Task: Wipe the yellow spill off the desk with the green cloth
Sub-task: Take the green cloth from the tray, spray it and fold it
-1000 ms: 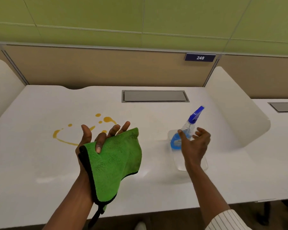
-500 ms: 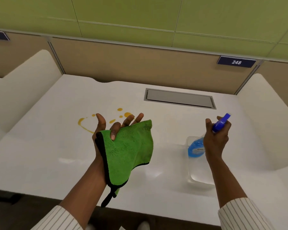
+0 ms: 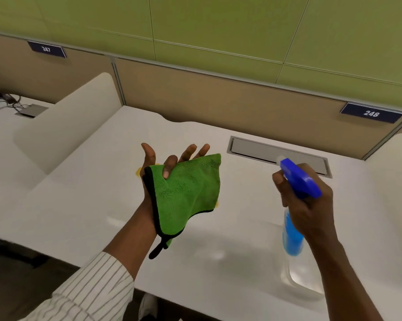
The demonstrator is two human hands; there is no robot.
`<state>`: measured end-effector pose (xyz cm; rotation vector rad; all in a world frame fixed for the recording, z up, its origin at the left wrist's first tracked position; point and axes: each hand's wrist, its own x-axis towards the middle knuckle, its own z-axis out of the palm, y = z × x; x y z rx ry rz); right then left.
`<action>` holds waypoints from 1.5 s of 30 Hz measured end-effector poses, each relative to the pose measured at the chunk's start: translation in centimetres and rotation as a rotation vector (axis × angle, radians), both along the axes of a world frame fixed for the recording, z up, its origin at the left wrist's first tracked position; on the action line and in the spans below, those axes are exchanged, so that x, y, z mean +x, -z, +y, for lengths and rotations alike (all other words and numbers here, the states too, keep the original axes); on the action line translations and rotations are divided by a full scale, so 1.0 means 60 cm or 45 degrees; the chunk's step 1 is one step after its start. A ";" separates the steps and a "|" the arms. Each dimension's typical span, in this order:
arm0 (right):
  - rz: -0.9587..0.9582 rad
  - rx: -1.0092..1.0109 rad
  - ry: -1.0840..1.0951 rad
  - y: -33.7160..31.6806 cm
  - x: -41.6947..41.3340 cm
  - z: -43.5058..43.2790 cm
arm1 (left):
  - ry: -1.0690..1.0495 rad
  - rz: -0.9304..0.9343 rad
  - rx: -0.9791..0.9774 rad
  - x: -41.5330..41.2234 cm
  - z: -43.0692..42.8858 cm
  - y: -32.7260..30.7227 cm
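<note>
The left hand (image 3: 169, 172) pins the green cloth (image 3: 186, 193) over its palm; the right hand (image 3: 307, 205) grips a spray bottle (image 3: 292, 230); the yellow spill (image 3: 138, 172) lies on the worktop (image 3: 79, 205) directly under the cloth, nearer that left hand, mostly hidden.

The yellow spill (image 3: 138, 171) is nearly all hidden behind the left hand (image 3: 163, 167) and green cloth (image 3: 186, 193) held above it; left of the spill the tabletop (image 3: 79, 205) lies bare up to the white divider (image 3: 63, 126); right of it, the raised spray bottle (image 3: 292, 223) in the right hand (image 3: 308, 200) stands in the way.
</note>
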<state>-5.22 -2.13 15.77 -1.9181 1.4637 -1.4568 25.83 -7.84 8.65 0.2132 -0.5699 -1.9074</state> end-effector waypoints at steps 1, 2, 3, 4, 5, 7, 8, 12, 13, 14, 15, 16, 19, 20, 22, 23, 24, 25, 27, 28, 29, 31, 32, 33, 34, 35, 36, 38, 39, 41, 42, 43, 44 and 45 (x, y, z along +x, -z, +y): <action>-0.043 0.070 -0.087 -0.004 0.023 0.005 | 0.032 0.090 -0.017 0.000 0.004 -0.010; -0.091 0.139 -0.181 -0.008 0.050 0.009 | 0.053 0.132 -0.006 0.006 0.005 -0.016; -0.123 0.205 -0.228 -0.011 0.077 0.010 | 0.061 0.155 -0.006 0.010 0.002 -0.024; -0.153 0.263 -0.277 -0.008 0.101 0.011 | 0.065 0.177 -0.003 0.018 -0.005 -0.024; -0.180 0.320 -0.320 -0.003 0.123 0.010 | 0.071 0.195 -0.005 0.026 -0.012 -0.021; -0.128 0.413 -0.374 0.007 0.158 0.009 | 0.069 0.180 -0.013 0.038 -0.026 -0.021; -0.092 0.430 -0.386 0.010 0.175 0.008 | 0.071 0.158 -0.026 0.043 -0.031 -0.017; 0.002 0.489 -0.369 0.011 0.224 -0.008 | 0.093 0.141 -0.026 0.065 -0.051 -0.008; 0.019 0.506 -0.359 0.010 0.233 -0.013 | 0.076 0.135 0.007 0.069 -0.056 -0.009; 0.033 0.512 -0.345 0.009 0.239 -0.017 | 0.062 0.139 0.034 0.072 -0.059 -0.009; 0.028 0.502 -0.340 0.008 0.243 -0.021 | 0.063 0.147 0.057 0.074 -0.063 -0.010; 0.029 0.491 -0.324 0.008 0.244 -0.026 | 0.053 0.150 0.077 0.074 -0.065 -0.010; 0.055 0.477 -0.254 0.011 0.241 -0.037 | 0.071 0.158 0.097 0.076 -0.069 -0.008; 0.059 0.483 -0.229 0.012 0.238 -0.040 | 0.066 0.149 0.097 0.075 -0.069 -0.008; 0.050 0.507 -0.171 0.015 0.231 -0.044 | 0.058 0.142 0.103 0.075 -0.071 -0.007; 0.039 0.524 -0.146 0.016 0.227 -0.045 | 0.062 0.143 0.108 0.073 -0.072 -0.007; 0.031 0.538 -0.131 0.017 0.225 -0.044 | 0.065 0.140 0.113 0.072 -0.070 -0.009; 0.028 0.548 -0.127 0.018 0.224 -0.042 | 0.066 0.143 0.120 0.070 -0.069 -0.012; 0.043 0.564 -0.148 0.020 0.227 -0.035 | 0.066 0.158 0.122 0.069 -0.066 -0.017; 0.049 0.569 -0.166 0.021 0.232 -0.030 | 0.067 0.147 0.124 0.067 -0.063 -0.020; 0.046 0.572 -0.182 0.022 0.236 -0.024 | 0.073 0.134 0.135 0.063 -0.060 -0.023; 0.018 0.585 -0.215 0.021 0.246 -0.015 | 0.107 0.140 0.161 0.058 -0.051 -0.027; 0.011 0.597 -0.239 0.021 0.252 -0.011 | 0.140 0.149 0.160 0.057 -0.049 -0.031; 0.014 0.603 -0.261 0.020 0.257 -0.008 | 0.171 0.144 0.122 0.057 -0.048 -0.038; 0.024 0.603 -0.276 0.021 0.262 -0.005 | 0.194 0.114 0.055 0.057 -0.045 -0.044; 0.025 0.604 -0.280 0.023 0.266 -0.004 | 0.209 0.077 0.004 0.058 -0.044 -0.049; 0.011 0.606 -0.274 0.024 0.268 -0.004 | 0.231 0.065 -0.001 0.058 -0.043 -0.050; -0.012 0.600 -0.235 0.027 0.264 -0.007 | 0.245 0.130 0.082 0.060 -0.042 -0.038; -0.007 0.590 -0.202 0.027 0.259 -0.009 | 0.230 0.161 0.116 0.062 -0.042 -0.031; -0.012 0.584 -0.135 0.027 0.247 -0.015 | 0.160 0.151 0.120 0.065 -0.048 -0.022; -0.026 0.589 -0.107 0.027 0.241 -0.018 | 0.139 0.143 0.109 0.065 -0.053 -0.019; -0.039 0.596 -0.089 0.029 0.236 -0.021 | 0.142 0.141 0.112 0.066 -0.056 -0.017; -0.048 0.603 -0.081 0.031 0.232 -0.022 | 0.163 0.144 0.110 0.065 -0.057 -0.017; -0.048 0.606 -0.082 0.033 0.229 -0.023 | 0.188 0.155 0.104 0.063 -0.057 -0.015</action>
